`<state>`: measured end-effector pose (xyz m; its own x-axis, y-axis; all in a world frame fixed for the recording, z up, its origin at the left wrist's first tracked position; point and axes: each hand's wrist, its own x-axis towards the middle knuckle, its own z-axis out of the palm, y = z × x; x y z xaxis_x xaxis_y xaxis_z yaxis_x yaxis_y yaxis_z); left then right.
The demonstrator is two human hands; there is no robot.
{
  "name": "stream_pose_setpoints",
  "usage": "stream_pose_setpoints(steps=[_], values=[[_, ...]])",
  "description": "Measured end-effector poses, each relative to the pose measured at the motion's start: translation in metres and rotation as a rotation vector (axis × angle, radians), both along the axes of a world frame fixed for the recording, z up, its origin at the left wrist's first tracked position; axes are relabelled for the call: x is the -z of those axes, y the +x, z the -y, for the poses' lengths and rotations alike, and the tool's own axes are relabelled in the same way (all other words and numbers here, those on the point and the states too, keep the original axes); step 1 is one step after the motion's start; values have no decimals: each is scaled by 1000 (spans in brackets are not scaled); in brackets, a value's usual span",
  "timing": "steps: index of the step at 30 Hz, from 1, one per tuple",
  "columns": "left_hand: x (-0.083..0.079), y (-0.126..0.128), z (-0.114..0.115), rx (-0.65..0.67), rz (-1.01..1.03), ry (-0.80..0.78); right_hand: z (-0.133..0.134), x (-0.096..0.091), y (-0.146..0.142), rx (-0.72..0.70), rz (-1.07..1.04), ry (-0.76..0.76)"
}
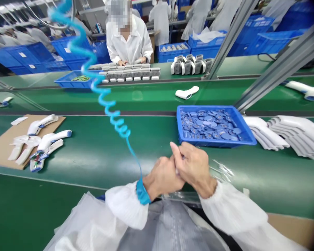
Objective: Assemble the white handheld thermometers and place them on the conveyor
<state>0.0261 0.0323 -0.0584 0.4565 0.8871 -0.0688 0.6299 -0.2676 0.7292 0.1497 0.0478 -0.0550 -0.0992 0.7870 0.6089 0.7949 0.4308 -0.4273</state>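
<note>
My left hand point(162, 177) and my right hand point(195, 167) are pressed together low in the middle, fingers curled round something small that I cannot make out. A blue wrist strap point(142, 193) with a coiled blue cord point(104, 97) runs up from my left wrist. Just beyond my hands stands a blue tray point(244, 130) holding several small blue-grey parts. Clear plastic film point(221, 170) lies right of my right hand.
White thermometer shells point(284, 134) are stacked right of the tray. A cardboard sheet point(0, 148) at left carries several thermometer bodies point(49, 139). One thermometer point(187, 92) lies on the far belt. A person in white point(129, 42) works opposite, among blue crates.
</note>
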Motion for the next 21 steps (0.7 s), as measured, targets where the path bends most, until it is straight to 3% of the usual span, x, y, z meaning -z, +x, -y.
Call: stream_pose_setpoints(steps=[3, 6, 9, 12, 14, 17, 19, 21], values=[[-8, -6, -4, 1, -14, 9, -3, -4, 5, 88, -133, 11], [-14, -8, -5, 64, -15, -41, -1, -4, 8, 163, -218, -175], [-12, -5, -5, 76, -210, 79, 1, -1, 4, 154, -211, -341], [-9, -10, -4, 51, -235, 119, -6, -4, 9, 91, -195, -381], [-10, -27, -3, -28, -174, 53, -22, -12, 28, 2, -125, -432], [-16, -66, -3, -163, -151, -46, -62, -20, 71, -6, 181, -423], [-18, -87, -4, -217, -192, 12, -93, -18, 96, 17, 324, -405], [-19, -94, -8, -198, -293, 171, -117, -12, 110, -10, 400, -423]])
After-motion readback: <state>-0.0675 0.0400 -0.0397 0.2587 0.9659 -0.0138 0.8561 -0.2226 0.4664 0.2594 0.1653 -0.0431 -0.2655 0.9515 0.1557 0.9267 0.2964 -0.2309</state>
